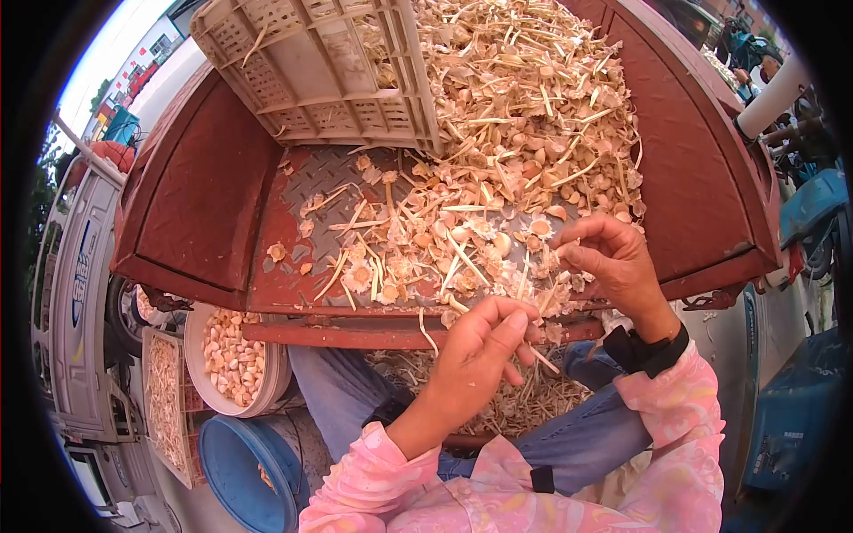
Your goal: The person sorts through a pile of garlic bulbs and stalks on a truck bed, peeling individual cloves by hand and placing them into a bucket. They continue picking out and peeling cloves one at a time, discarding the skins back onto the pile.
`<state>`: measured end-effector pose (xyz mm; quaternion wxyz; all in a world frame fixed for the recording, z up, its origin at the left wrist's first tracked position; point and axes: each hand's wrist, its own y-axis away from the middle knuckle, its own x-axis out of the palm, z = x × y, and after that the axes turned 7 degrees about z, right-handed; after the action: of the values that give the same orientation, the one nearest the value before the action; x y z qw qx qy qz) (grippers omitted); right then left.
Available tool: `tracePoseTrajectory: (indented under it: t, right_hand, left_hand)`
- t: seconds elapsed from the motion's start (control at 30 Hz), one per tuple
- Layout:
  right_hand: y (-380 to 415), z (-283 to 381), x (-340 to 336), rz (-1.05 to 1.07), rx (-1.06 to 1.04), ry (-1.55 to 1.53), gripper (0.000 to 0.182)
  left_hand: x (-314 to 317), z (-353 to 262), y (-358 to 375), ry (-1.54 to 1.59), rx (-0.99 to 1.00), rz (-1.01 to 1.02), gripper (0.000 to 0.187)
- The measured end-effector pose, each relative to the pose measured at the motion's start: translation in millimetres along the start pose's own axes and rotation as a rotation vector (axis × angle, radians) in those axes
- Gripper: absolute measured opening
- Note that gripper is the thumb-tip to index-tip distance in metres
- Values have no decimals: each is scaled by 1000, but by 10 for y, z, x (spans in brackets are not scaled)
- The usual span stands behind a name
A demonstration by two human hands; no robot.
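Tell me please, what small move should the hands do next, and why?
I would let the left hand drop the pale stem it seems to hold: a litter of stems lies below, while the white bucket appears to hold only cloves.

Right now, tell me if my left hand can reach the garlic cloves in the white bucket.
Probably yes: nothing seems to block your left hand, and the garlic cloves sit uncovered in the bucket.

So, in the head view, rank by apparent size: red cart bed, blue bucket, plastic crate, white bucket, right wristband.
1. Red cart bed
2. Plastic crate
3. Blue bucket and white bucket, too alike to rank
4. Right wristband
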<state>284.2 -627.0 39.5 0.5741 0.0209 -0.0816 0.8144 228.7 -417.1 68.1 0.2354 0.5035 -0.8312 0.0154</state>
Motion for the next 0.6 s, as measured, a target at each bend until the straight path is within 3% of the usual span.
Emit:
tracePoseTrajectory:
  t: [0.1,0.23,0.33,0.43,0.53,0.6]
  right_hand:
    - [61,2,216,89,-68,81,14]
    - [119,-91,302,100,-101,82,14]
    - [114,-114,260,93,41,-215,13]
    - [134,-74,196,58,151,-333,12]
    - [168,-90,155,47,168,-304,13]
    - [174,-80,158,51,159,-237,15]
  left_hand:
    - [-69,152,-240,-36,-18,2,27]
    - [-128,414,-386,-275,244,-53,23]
    - [-84,402,-342,-274,284,-94,20]
    - [-205,477,-327,-388,208,-13,18]
    - [-258,475,-191,-658,7,52,20]
    - [-232,443,-171,-268,-96,122,30]
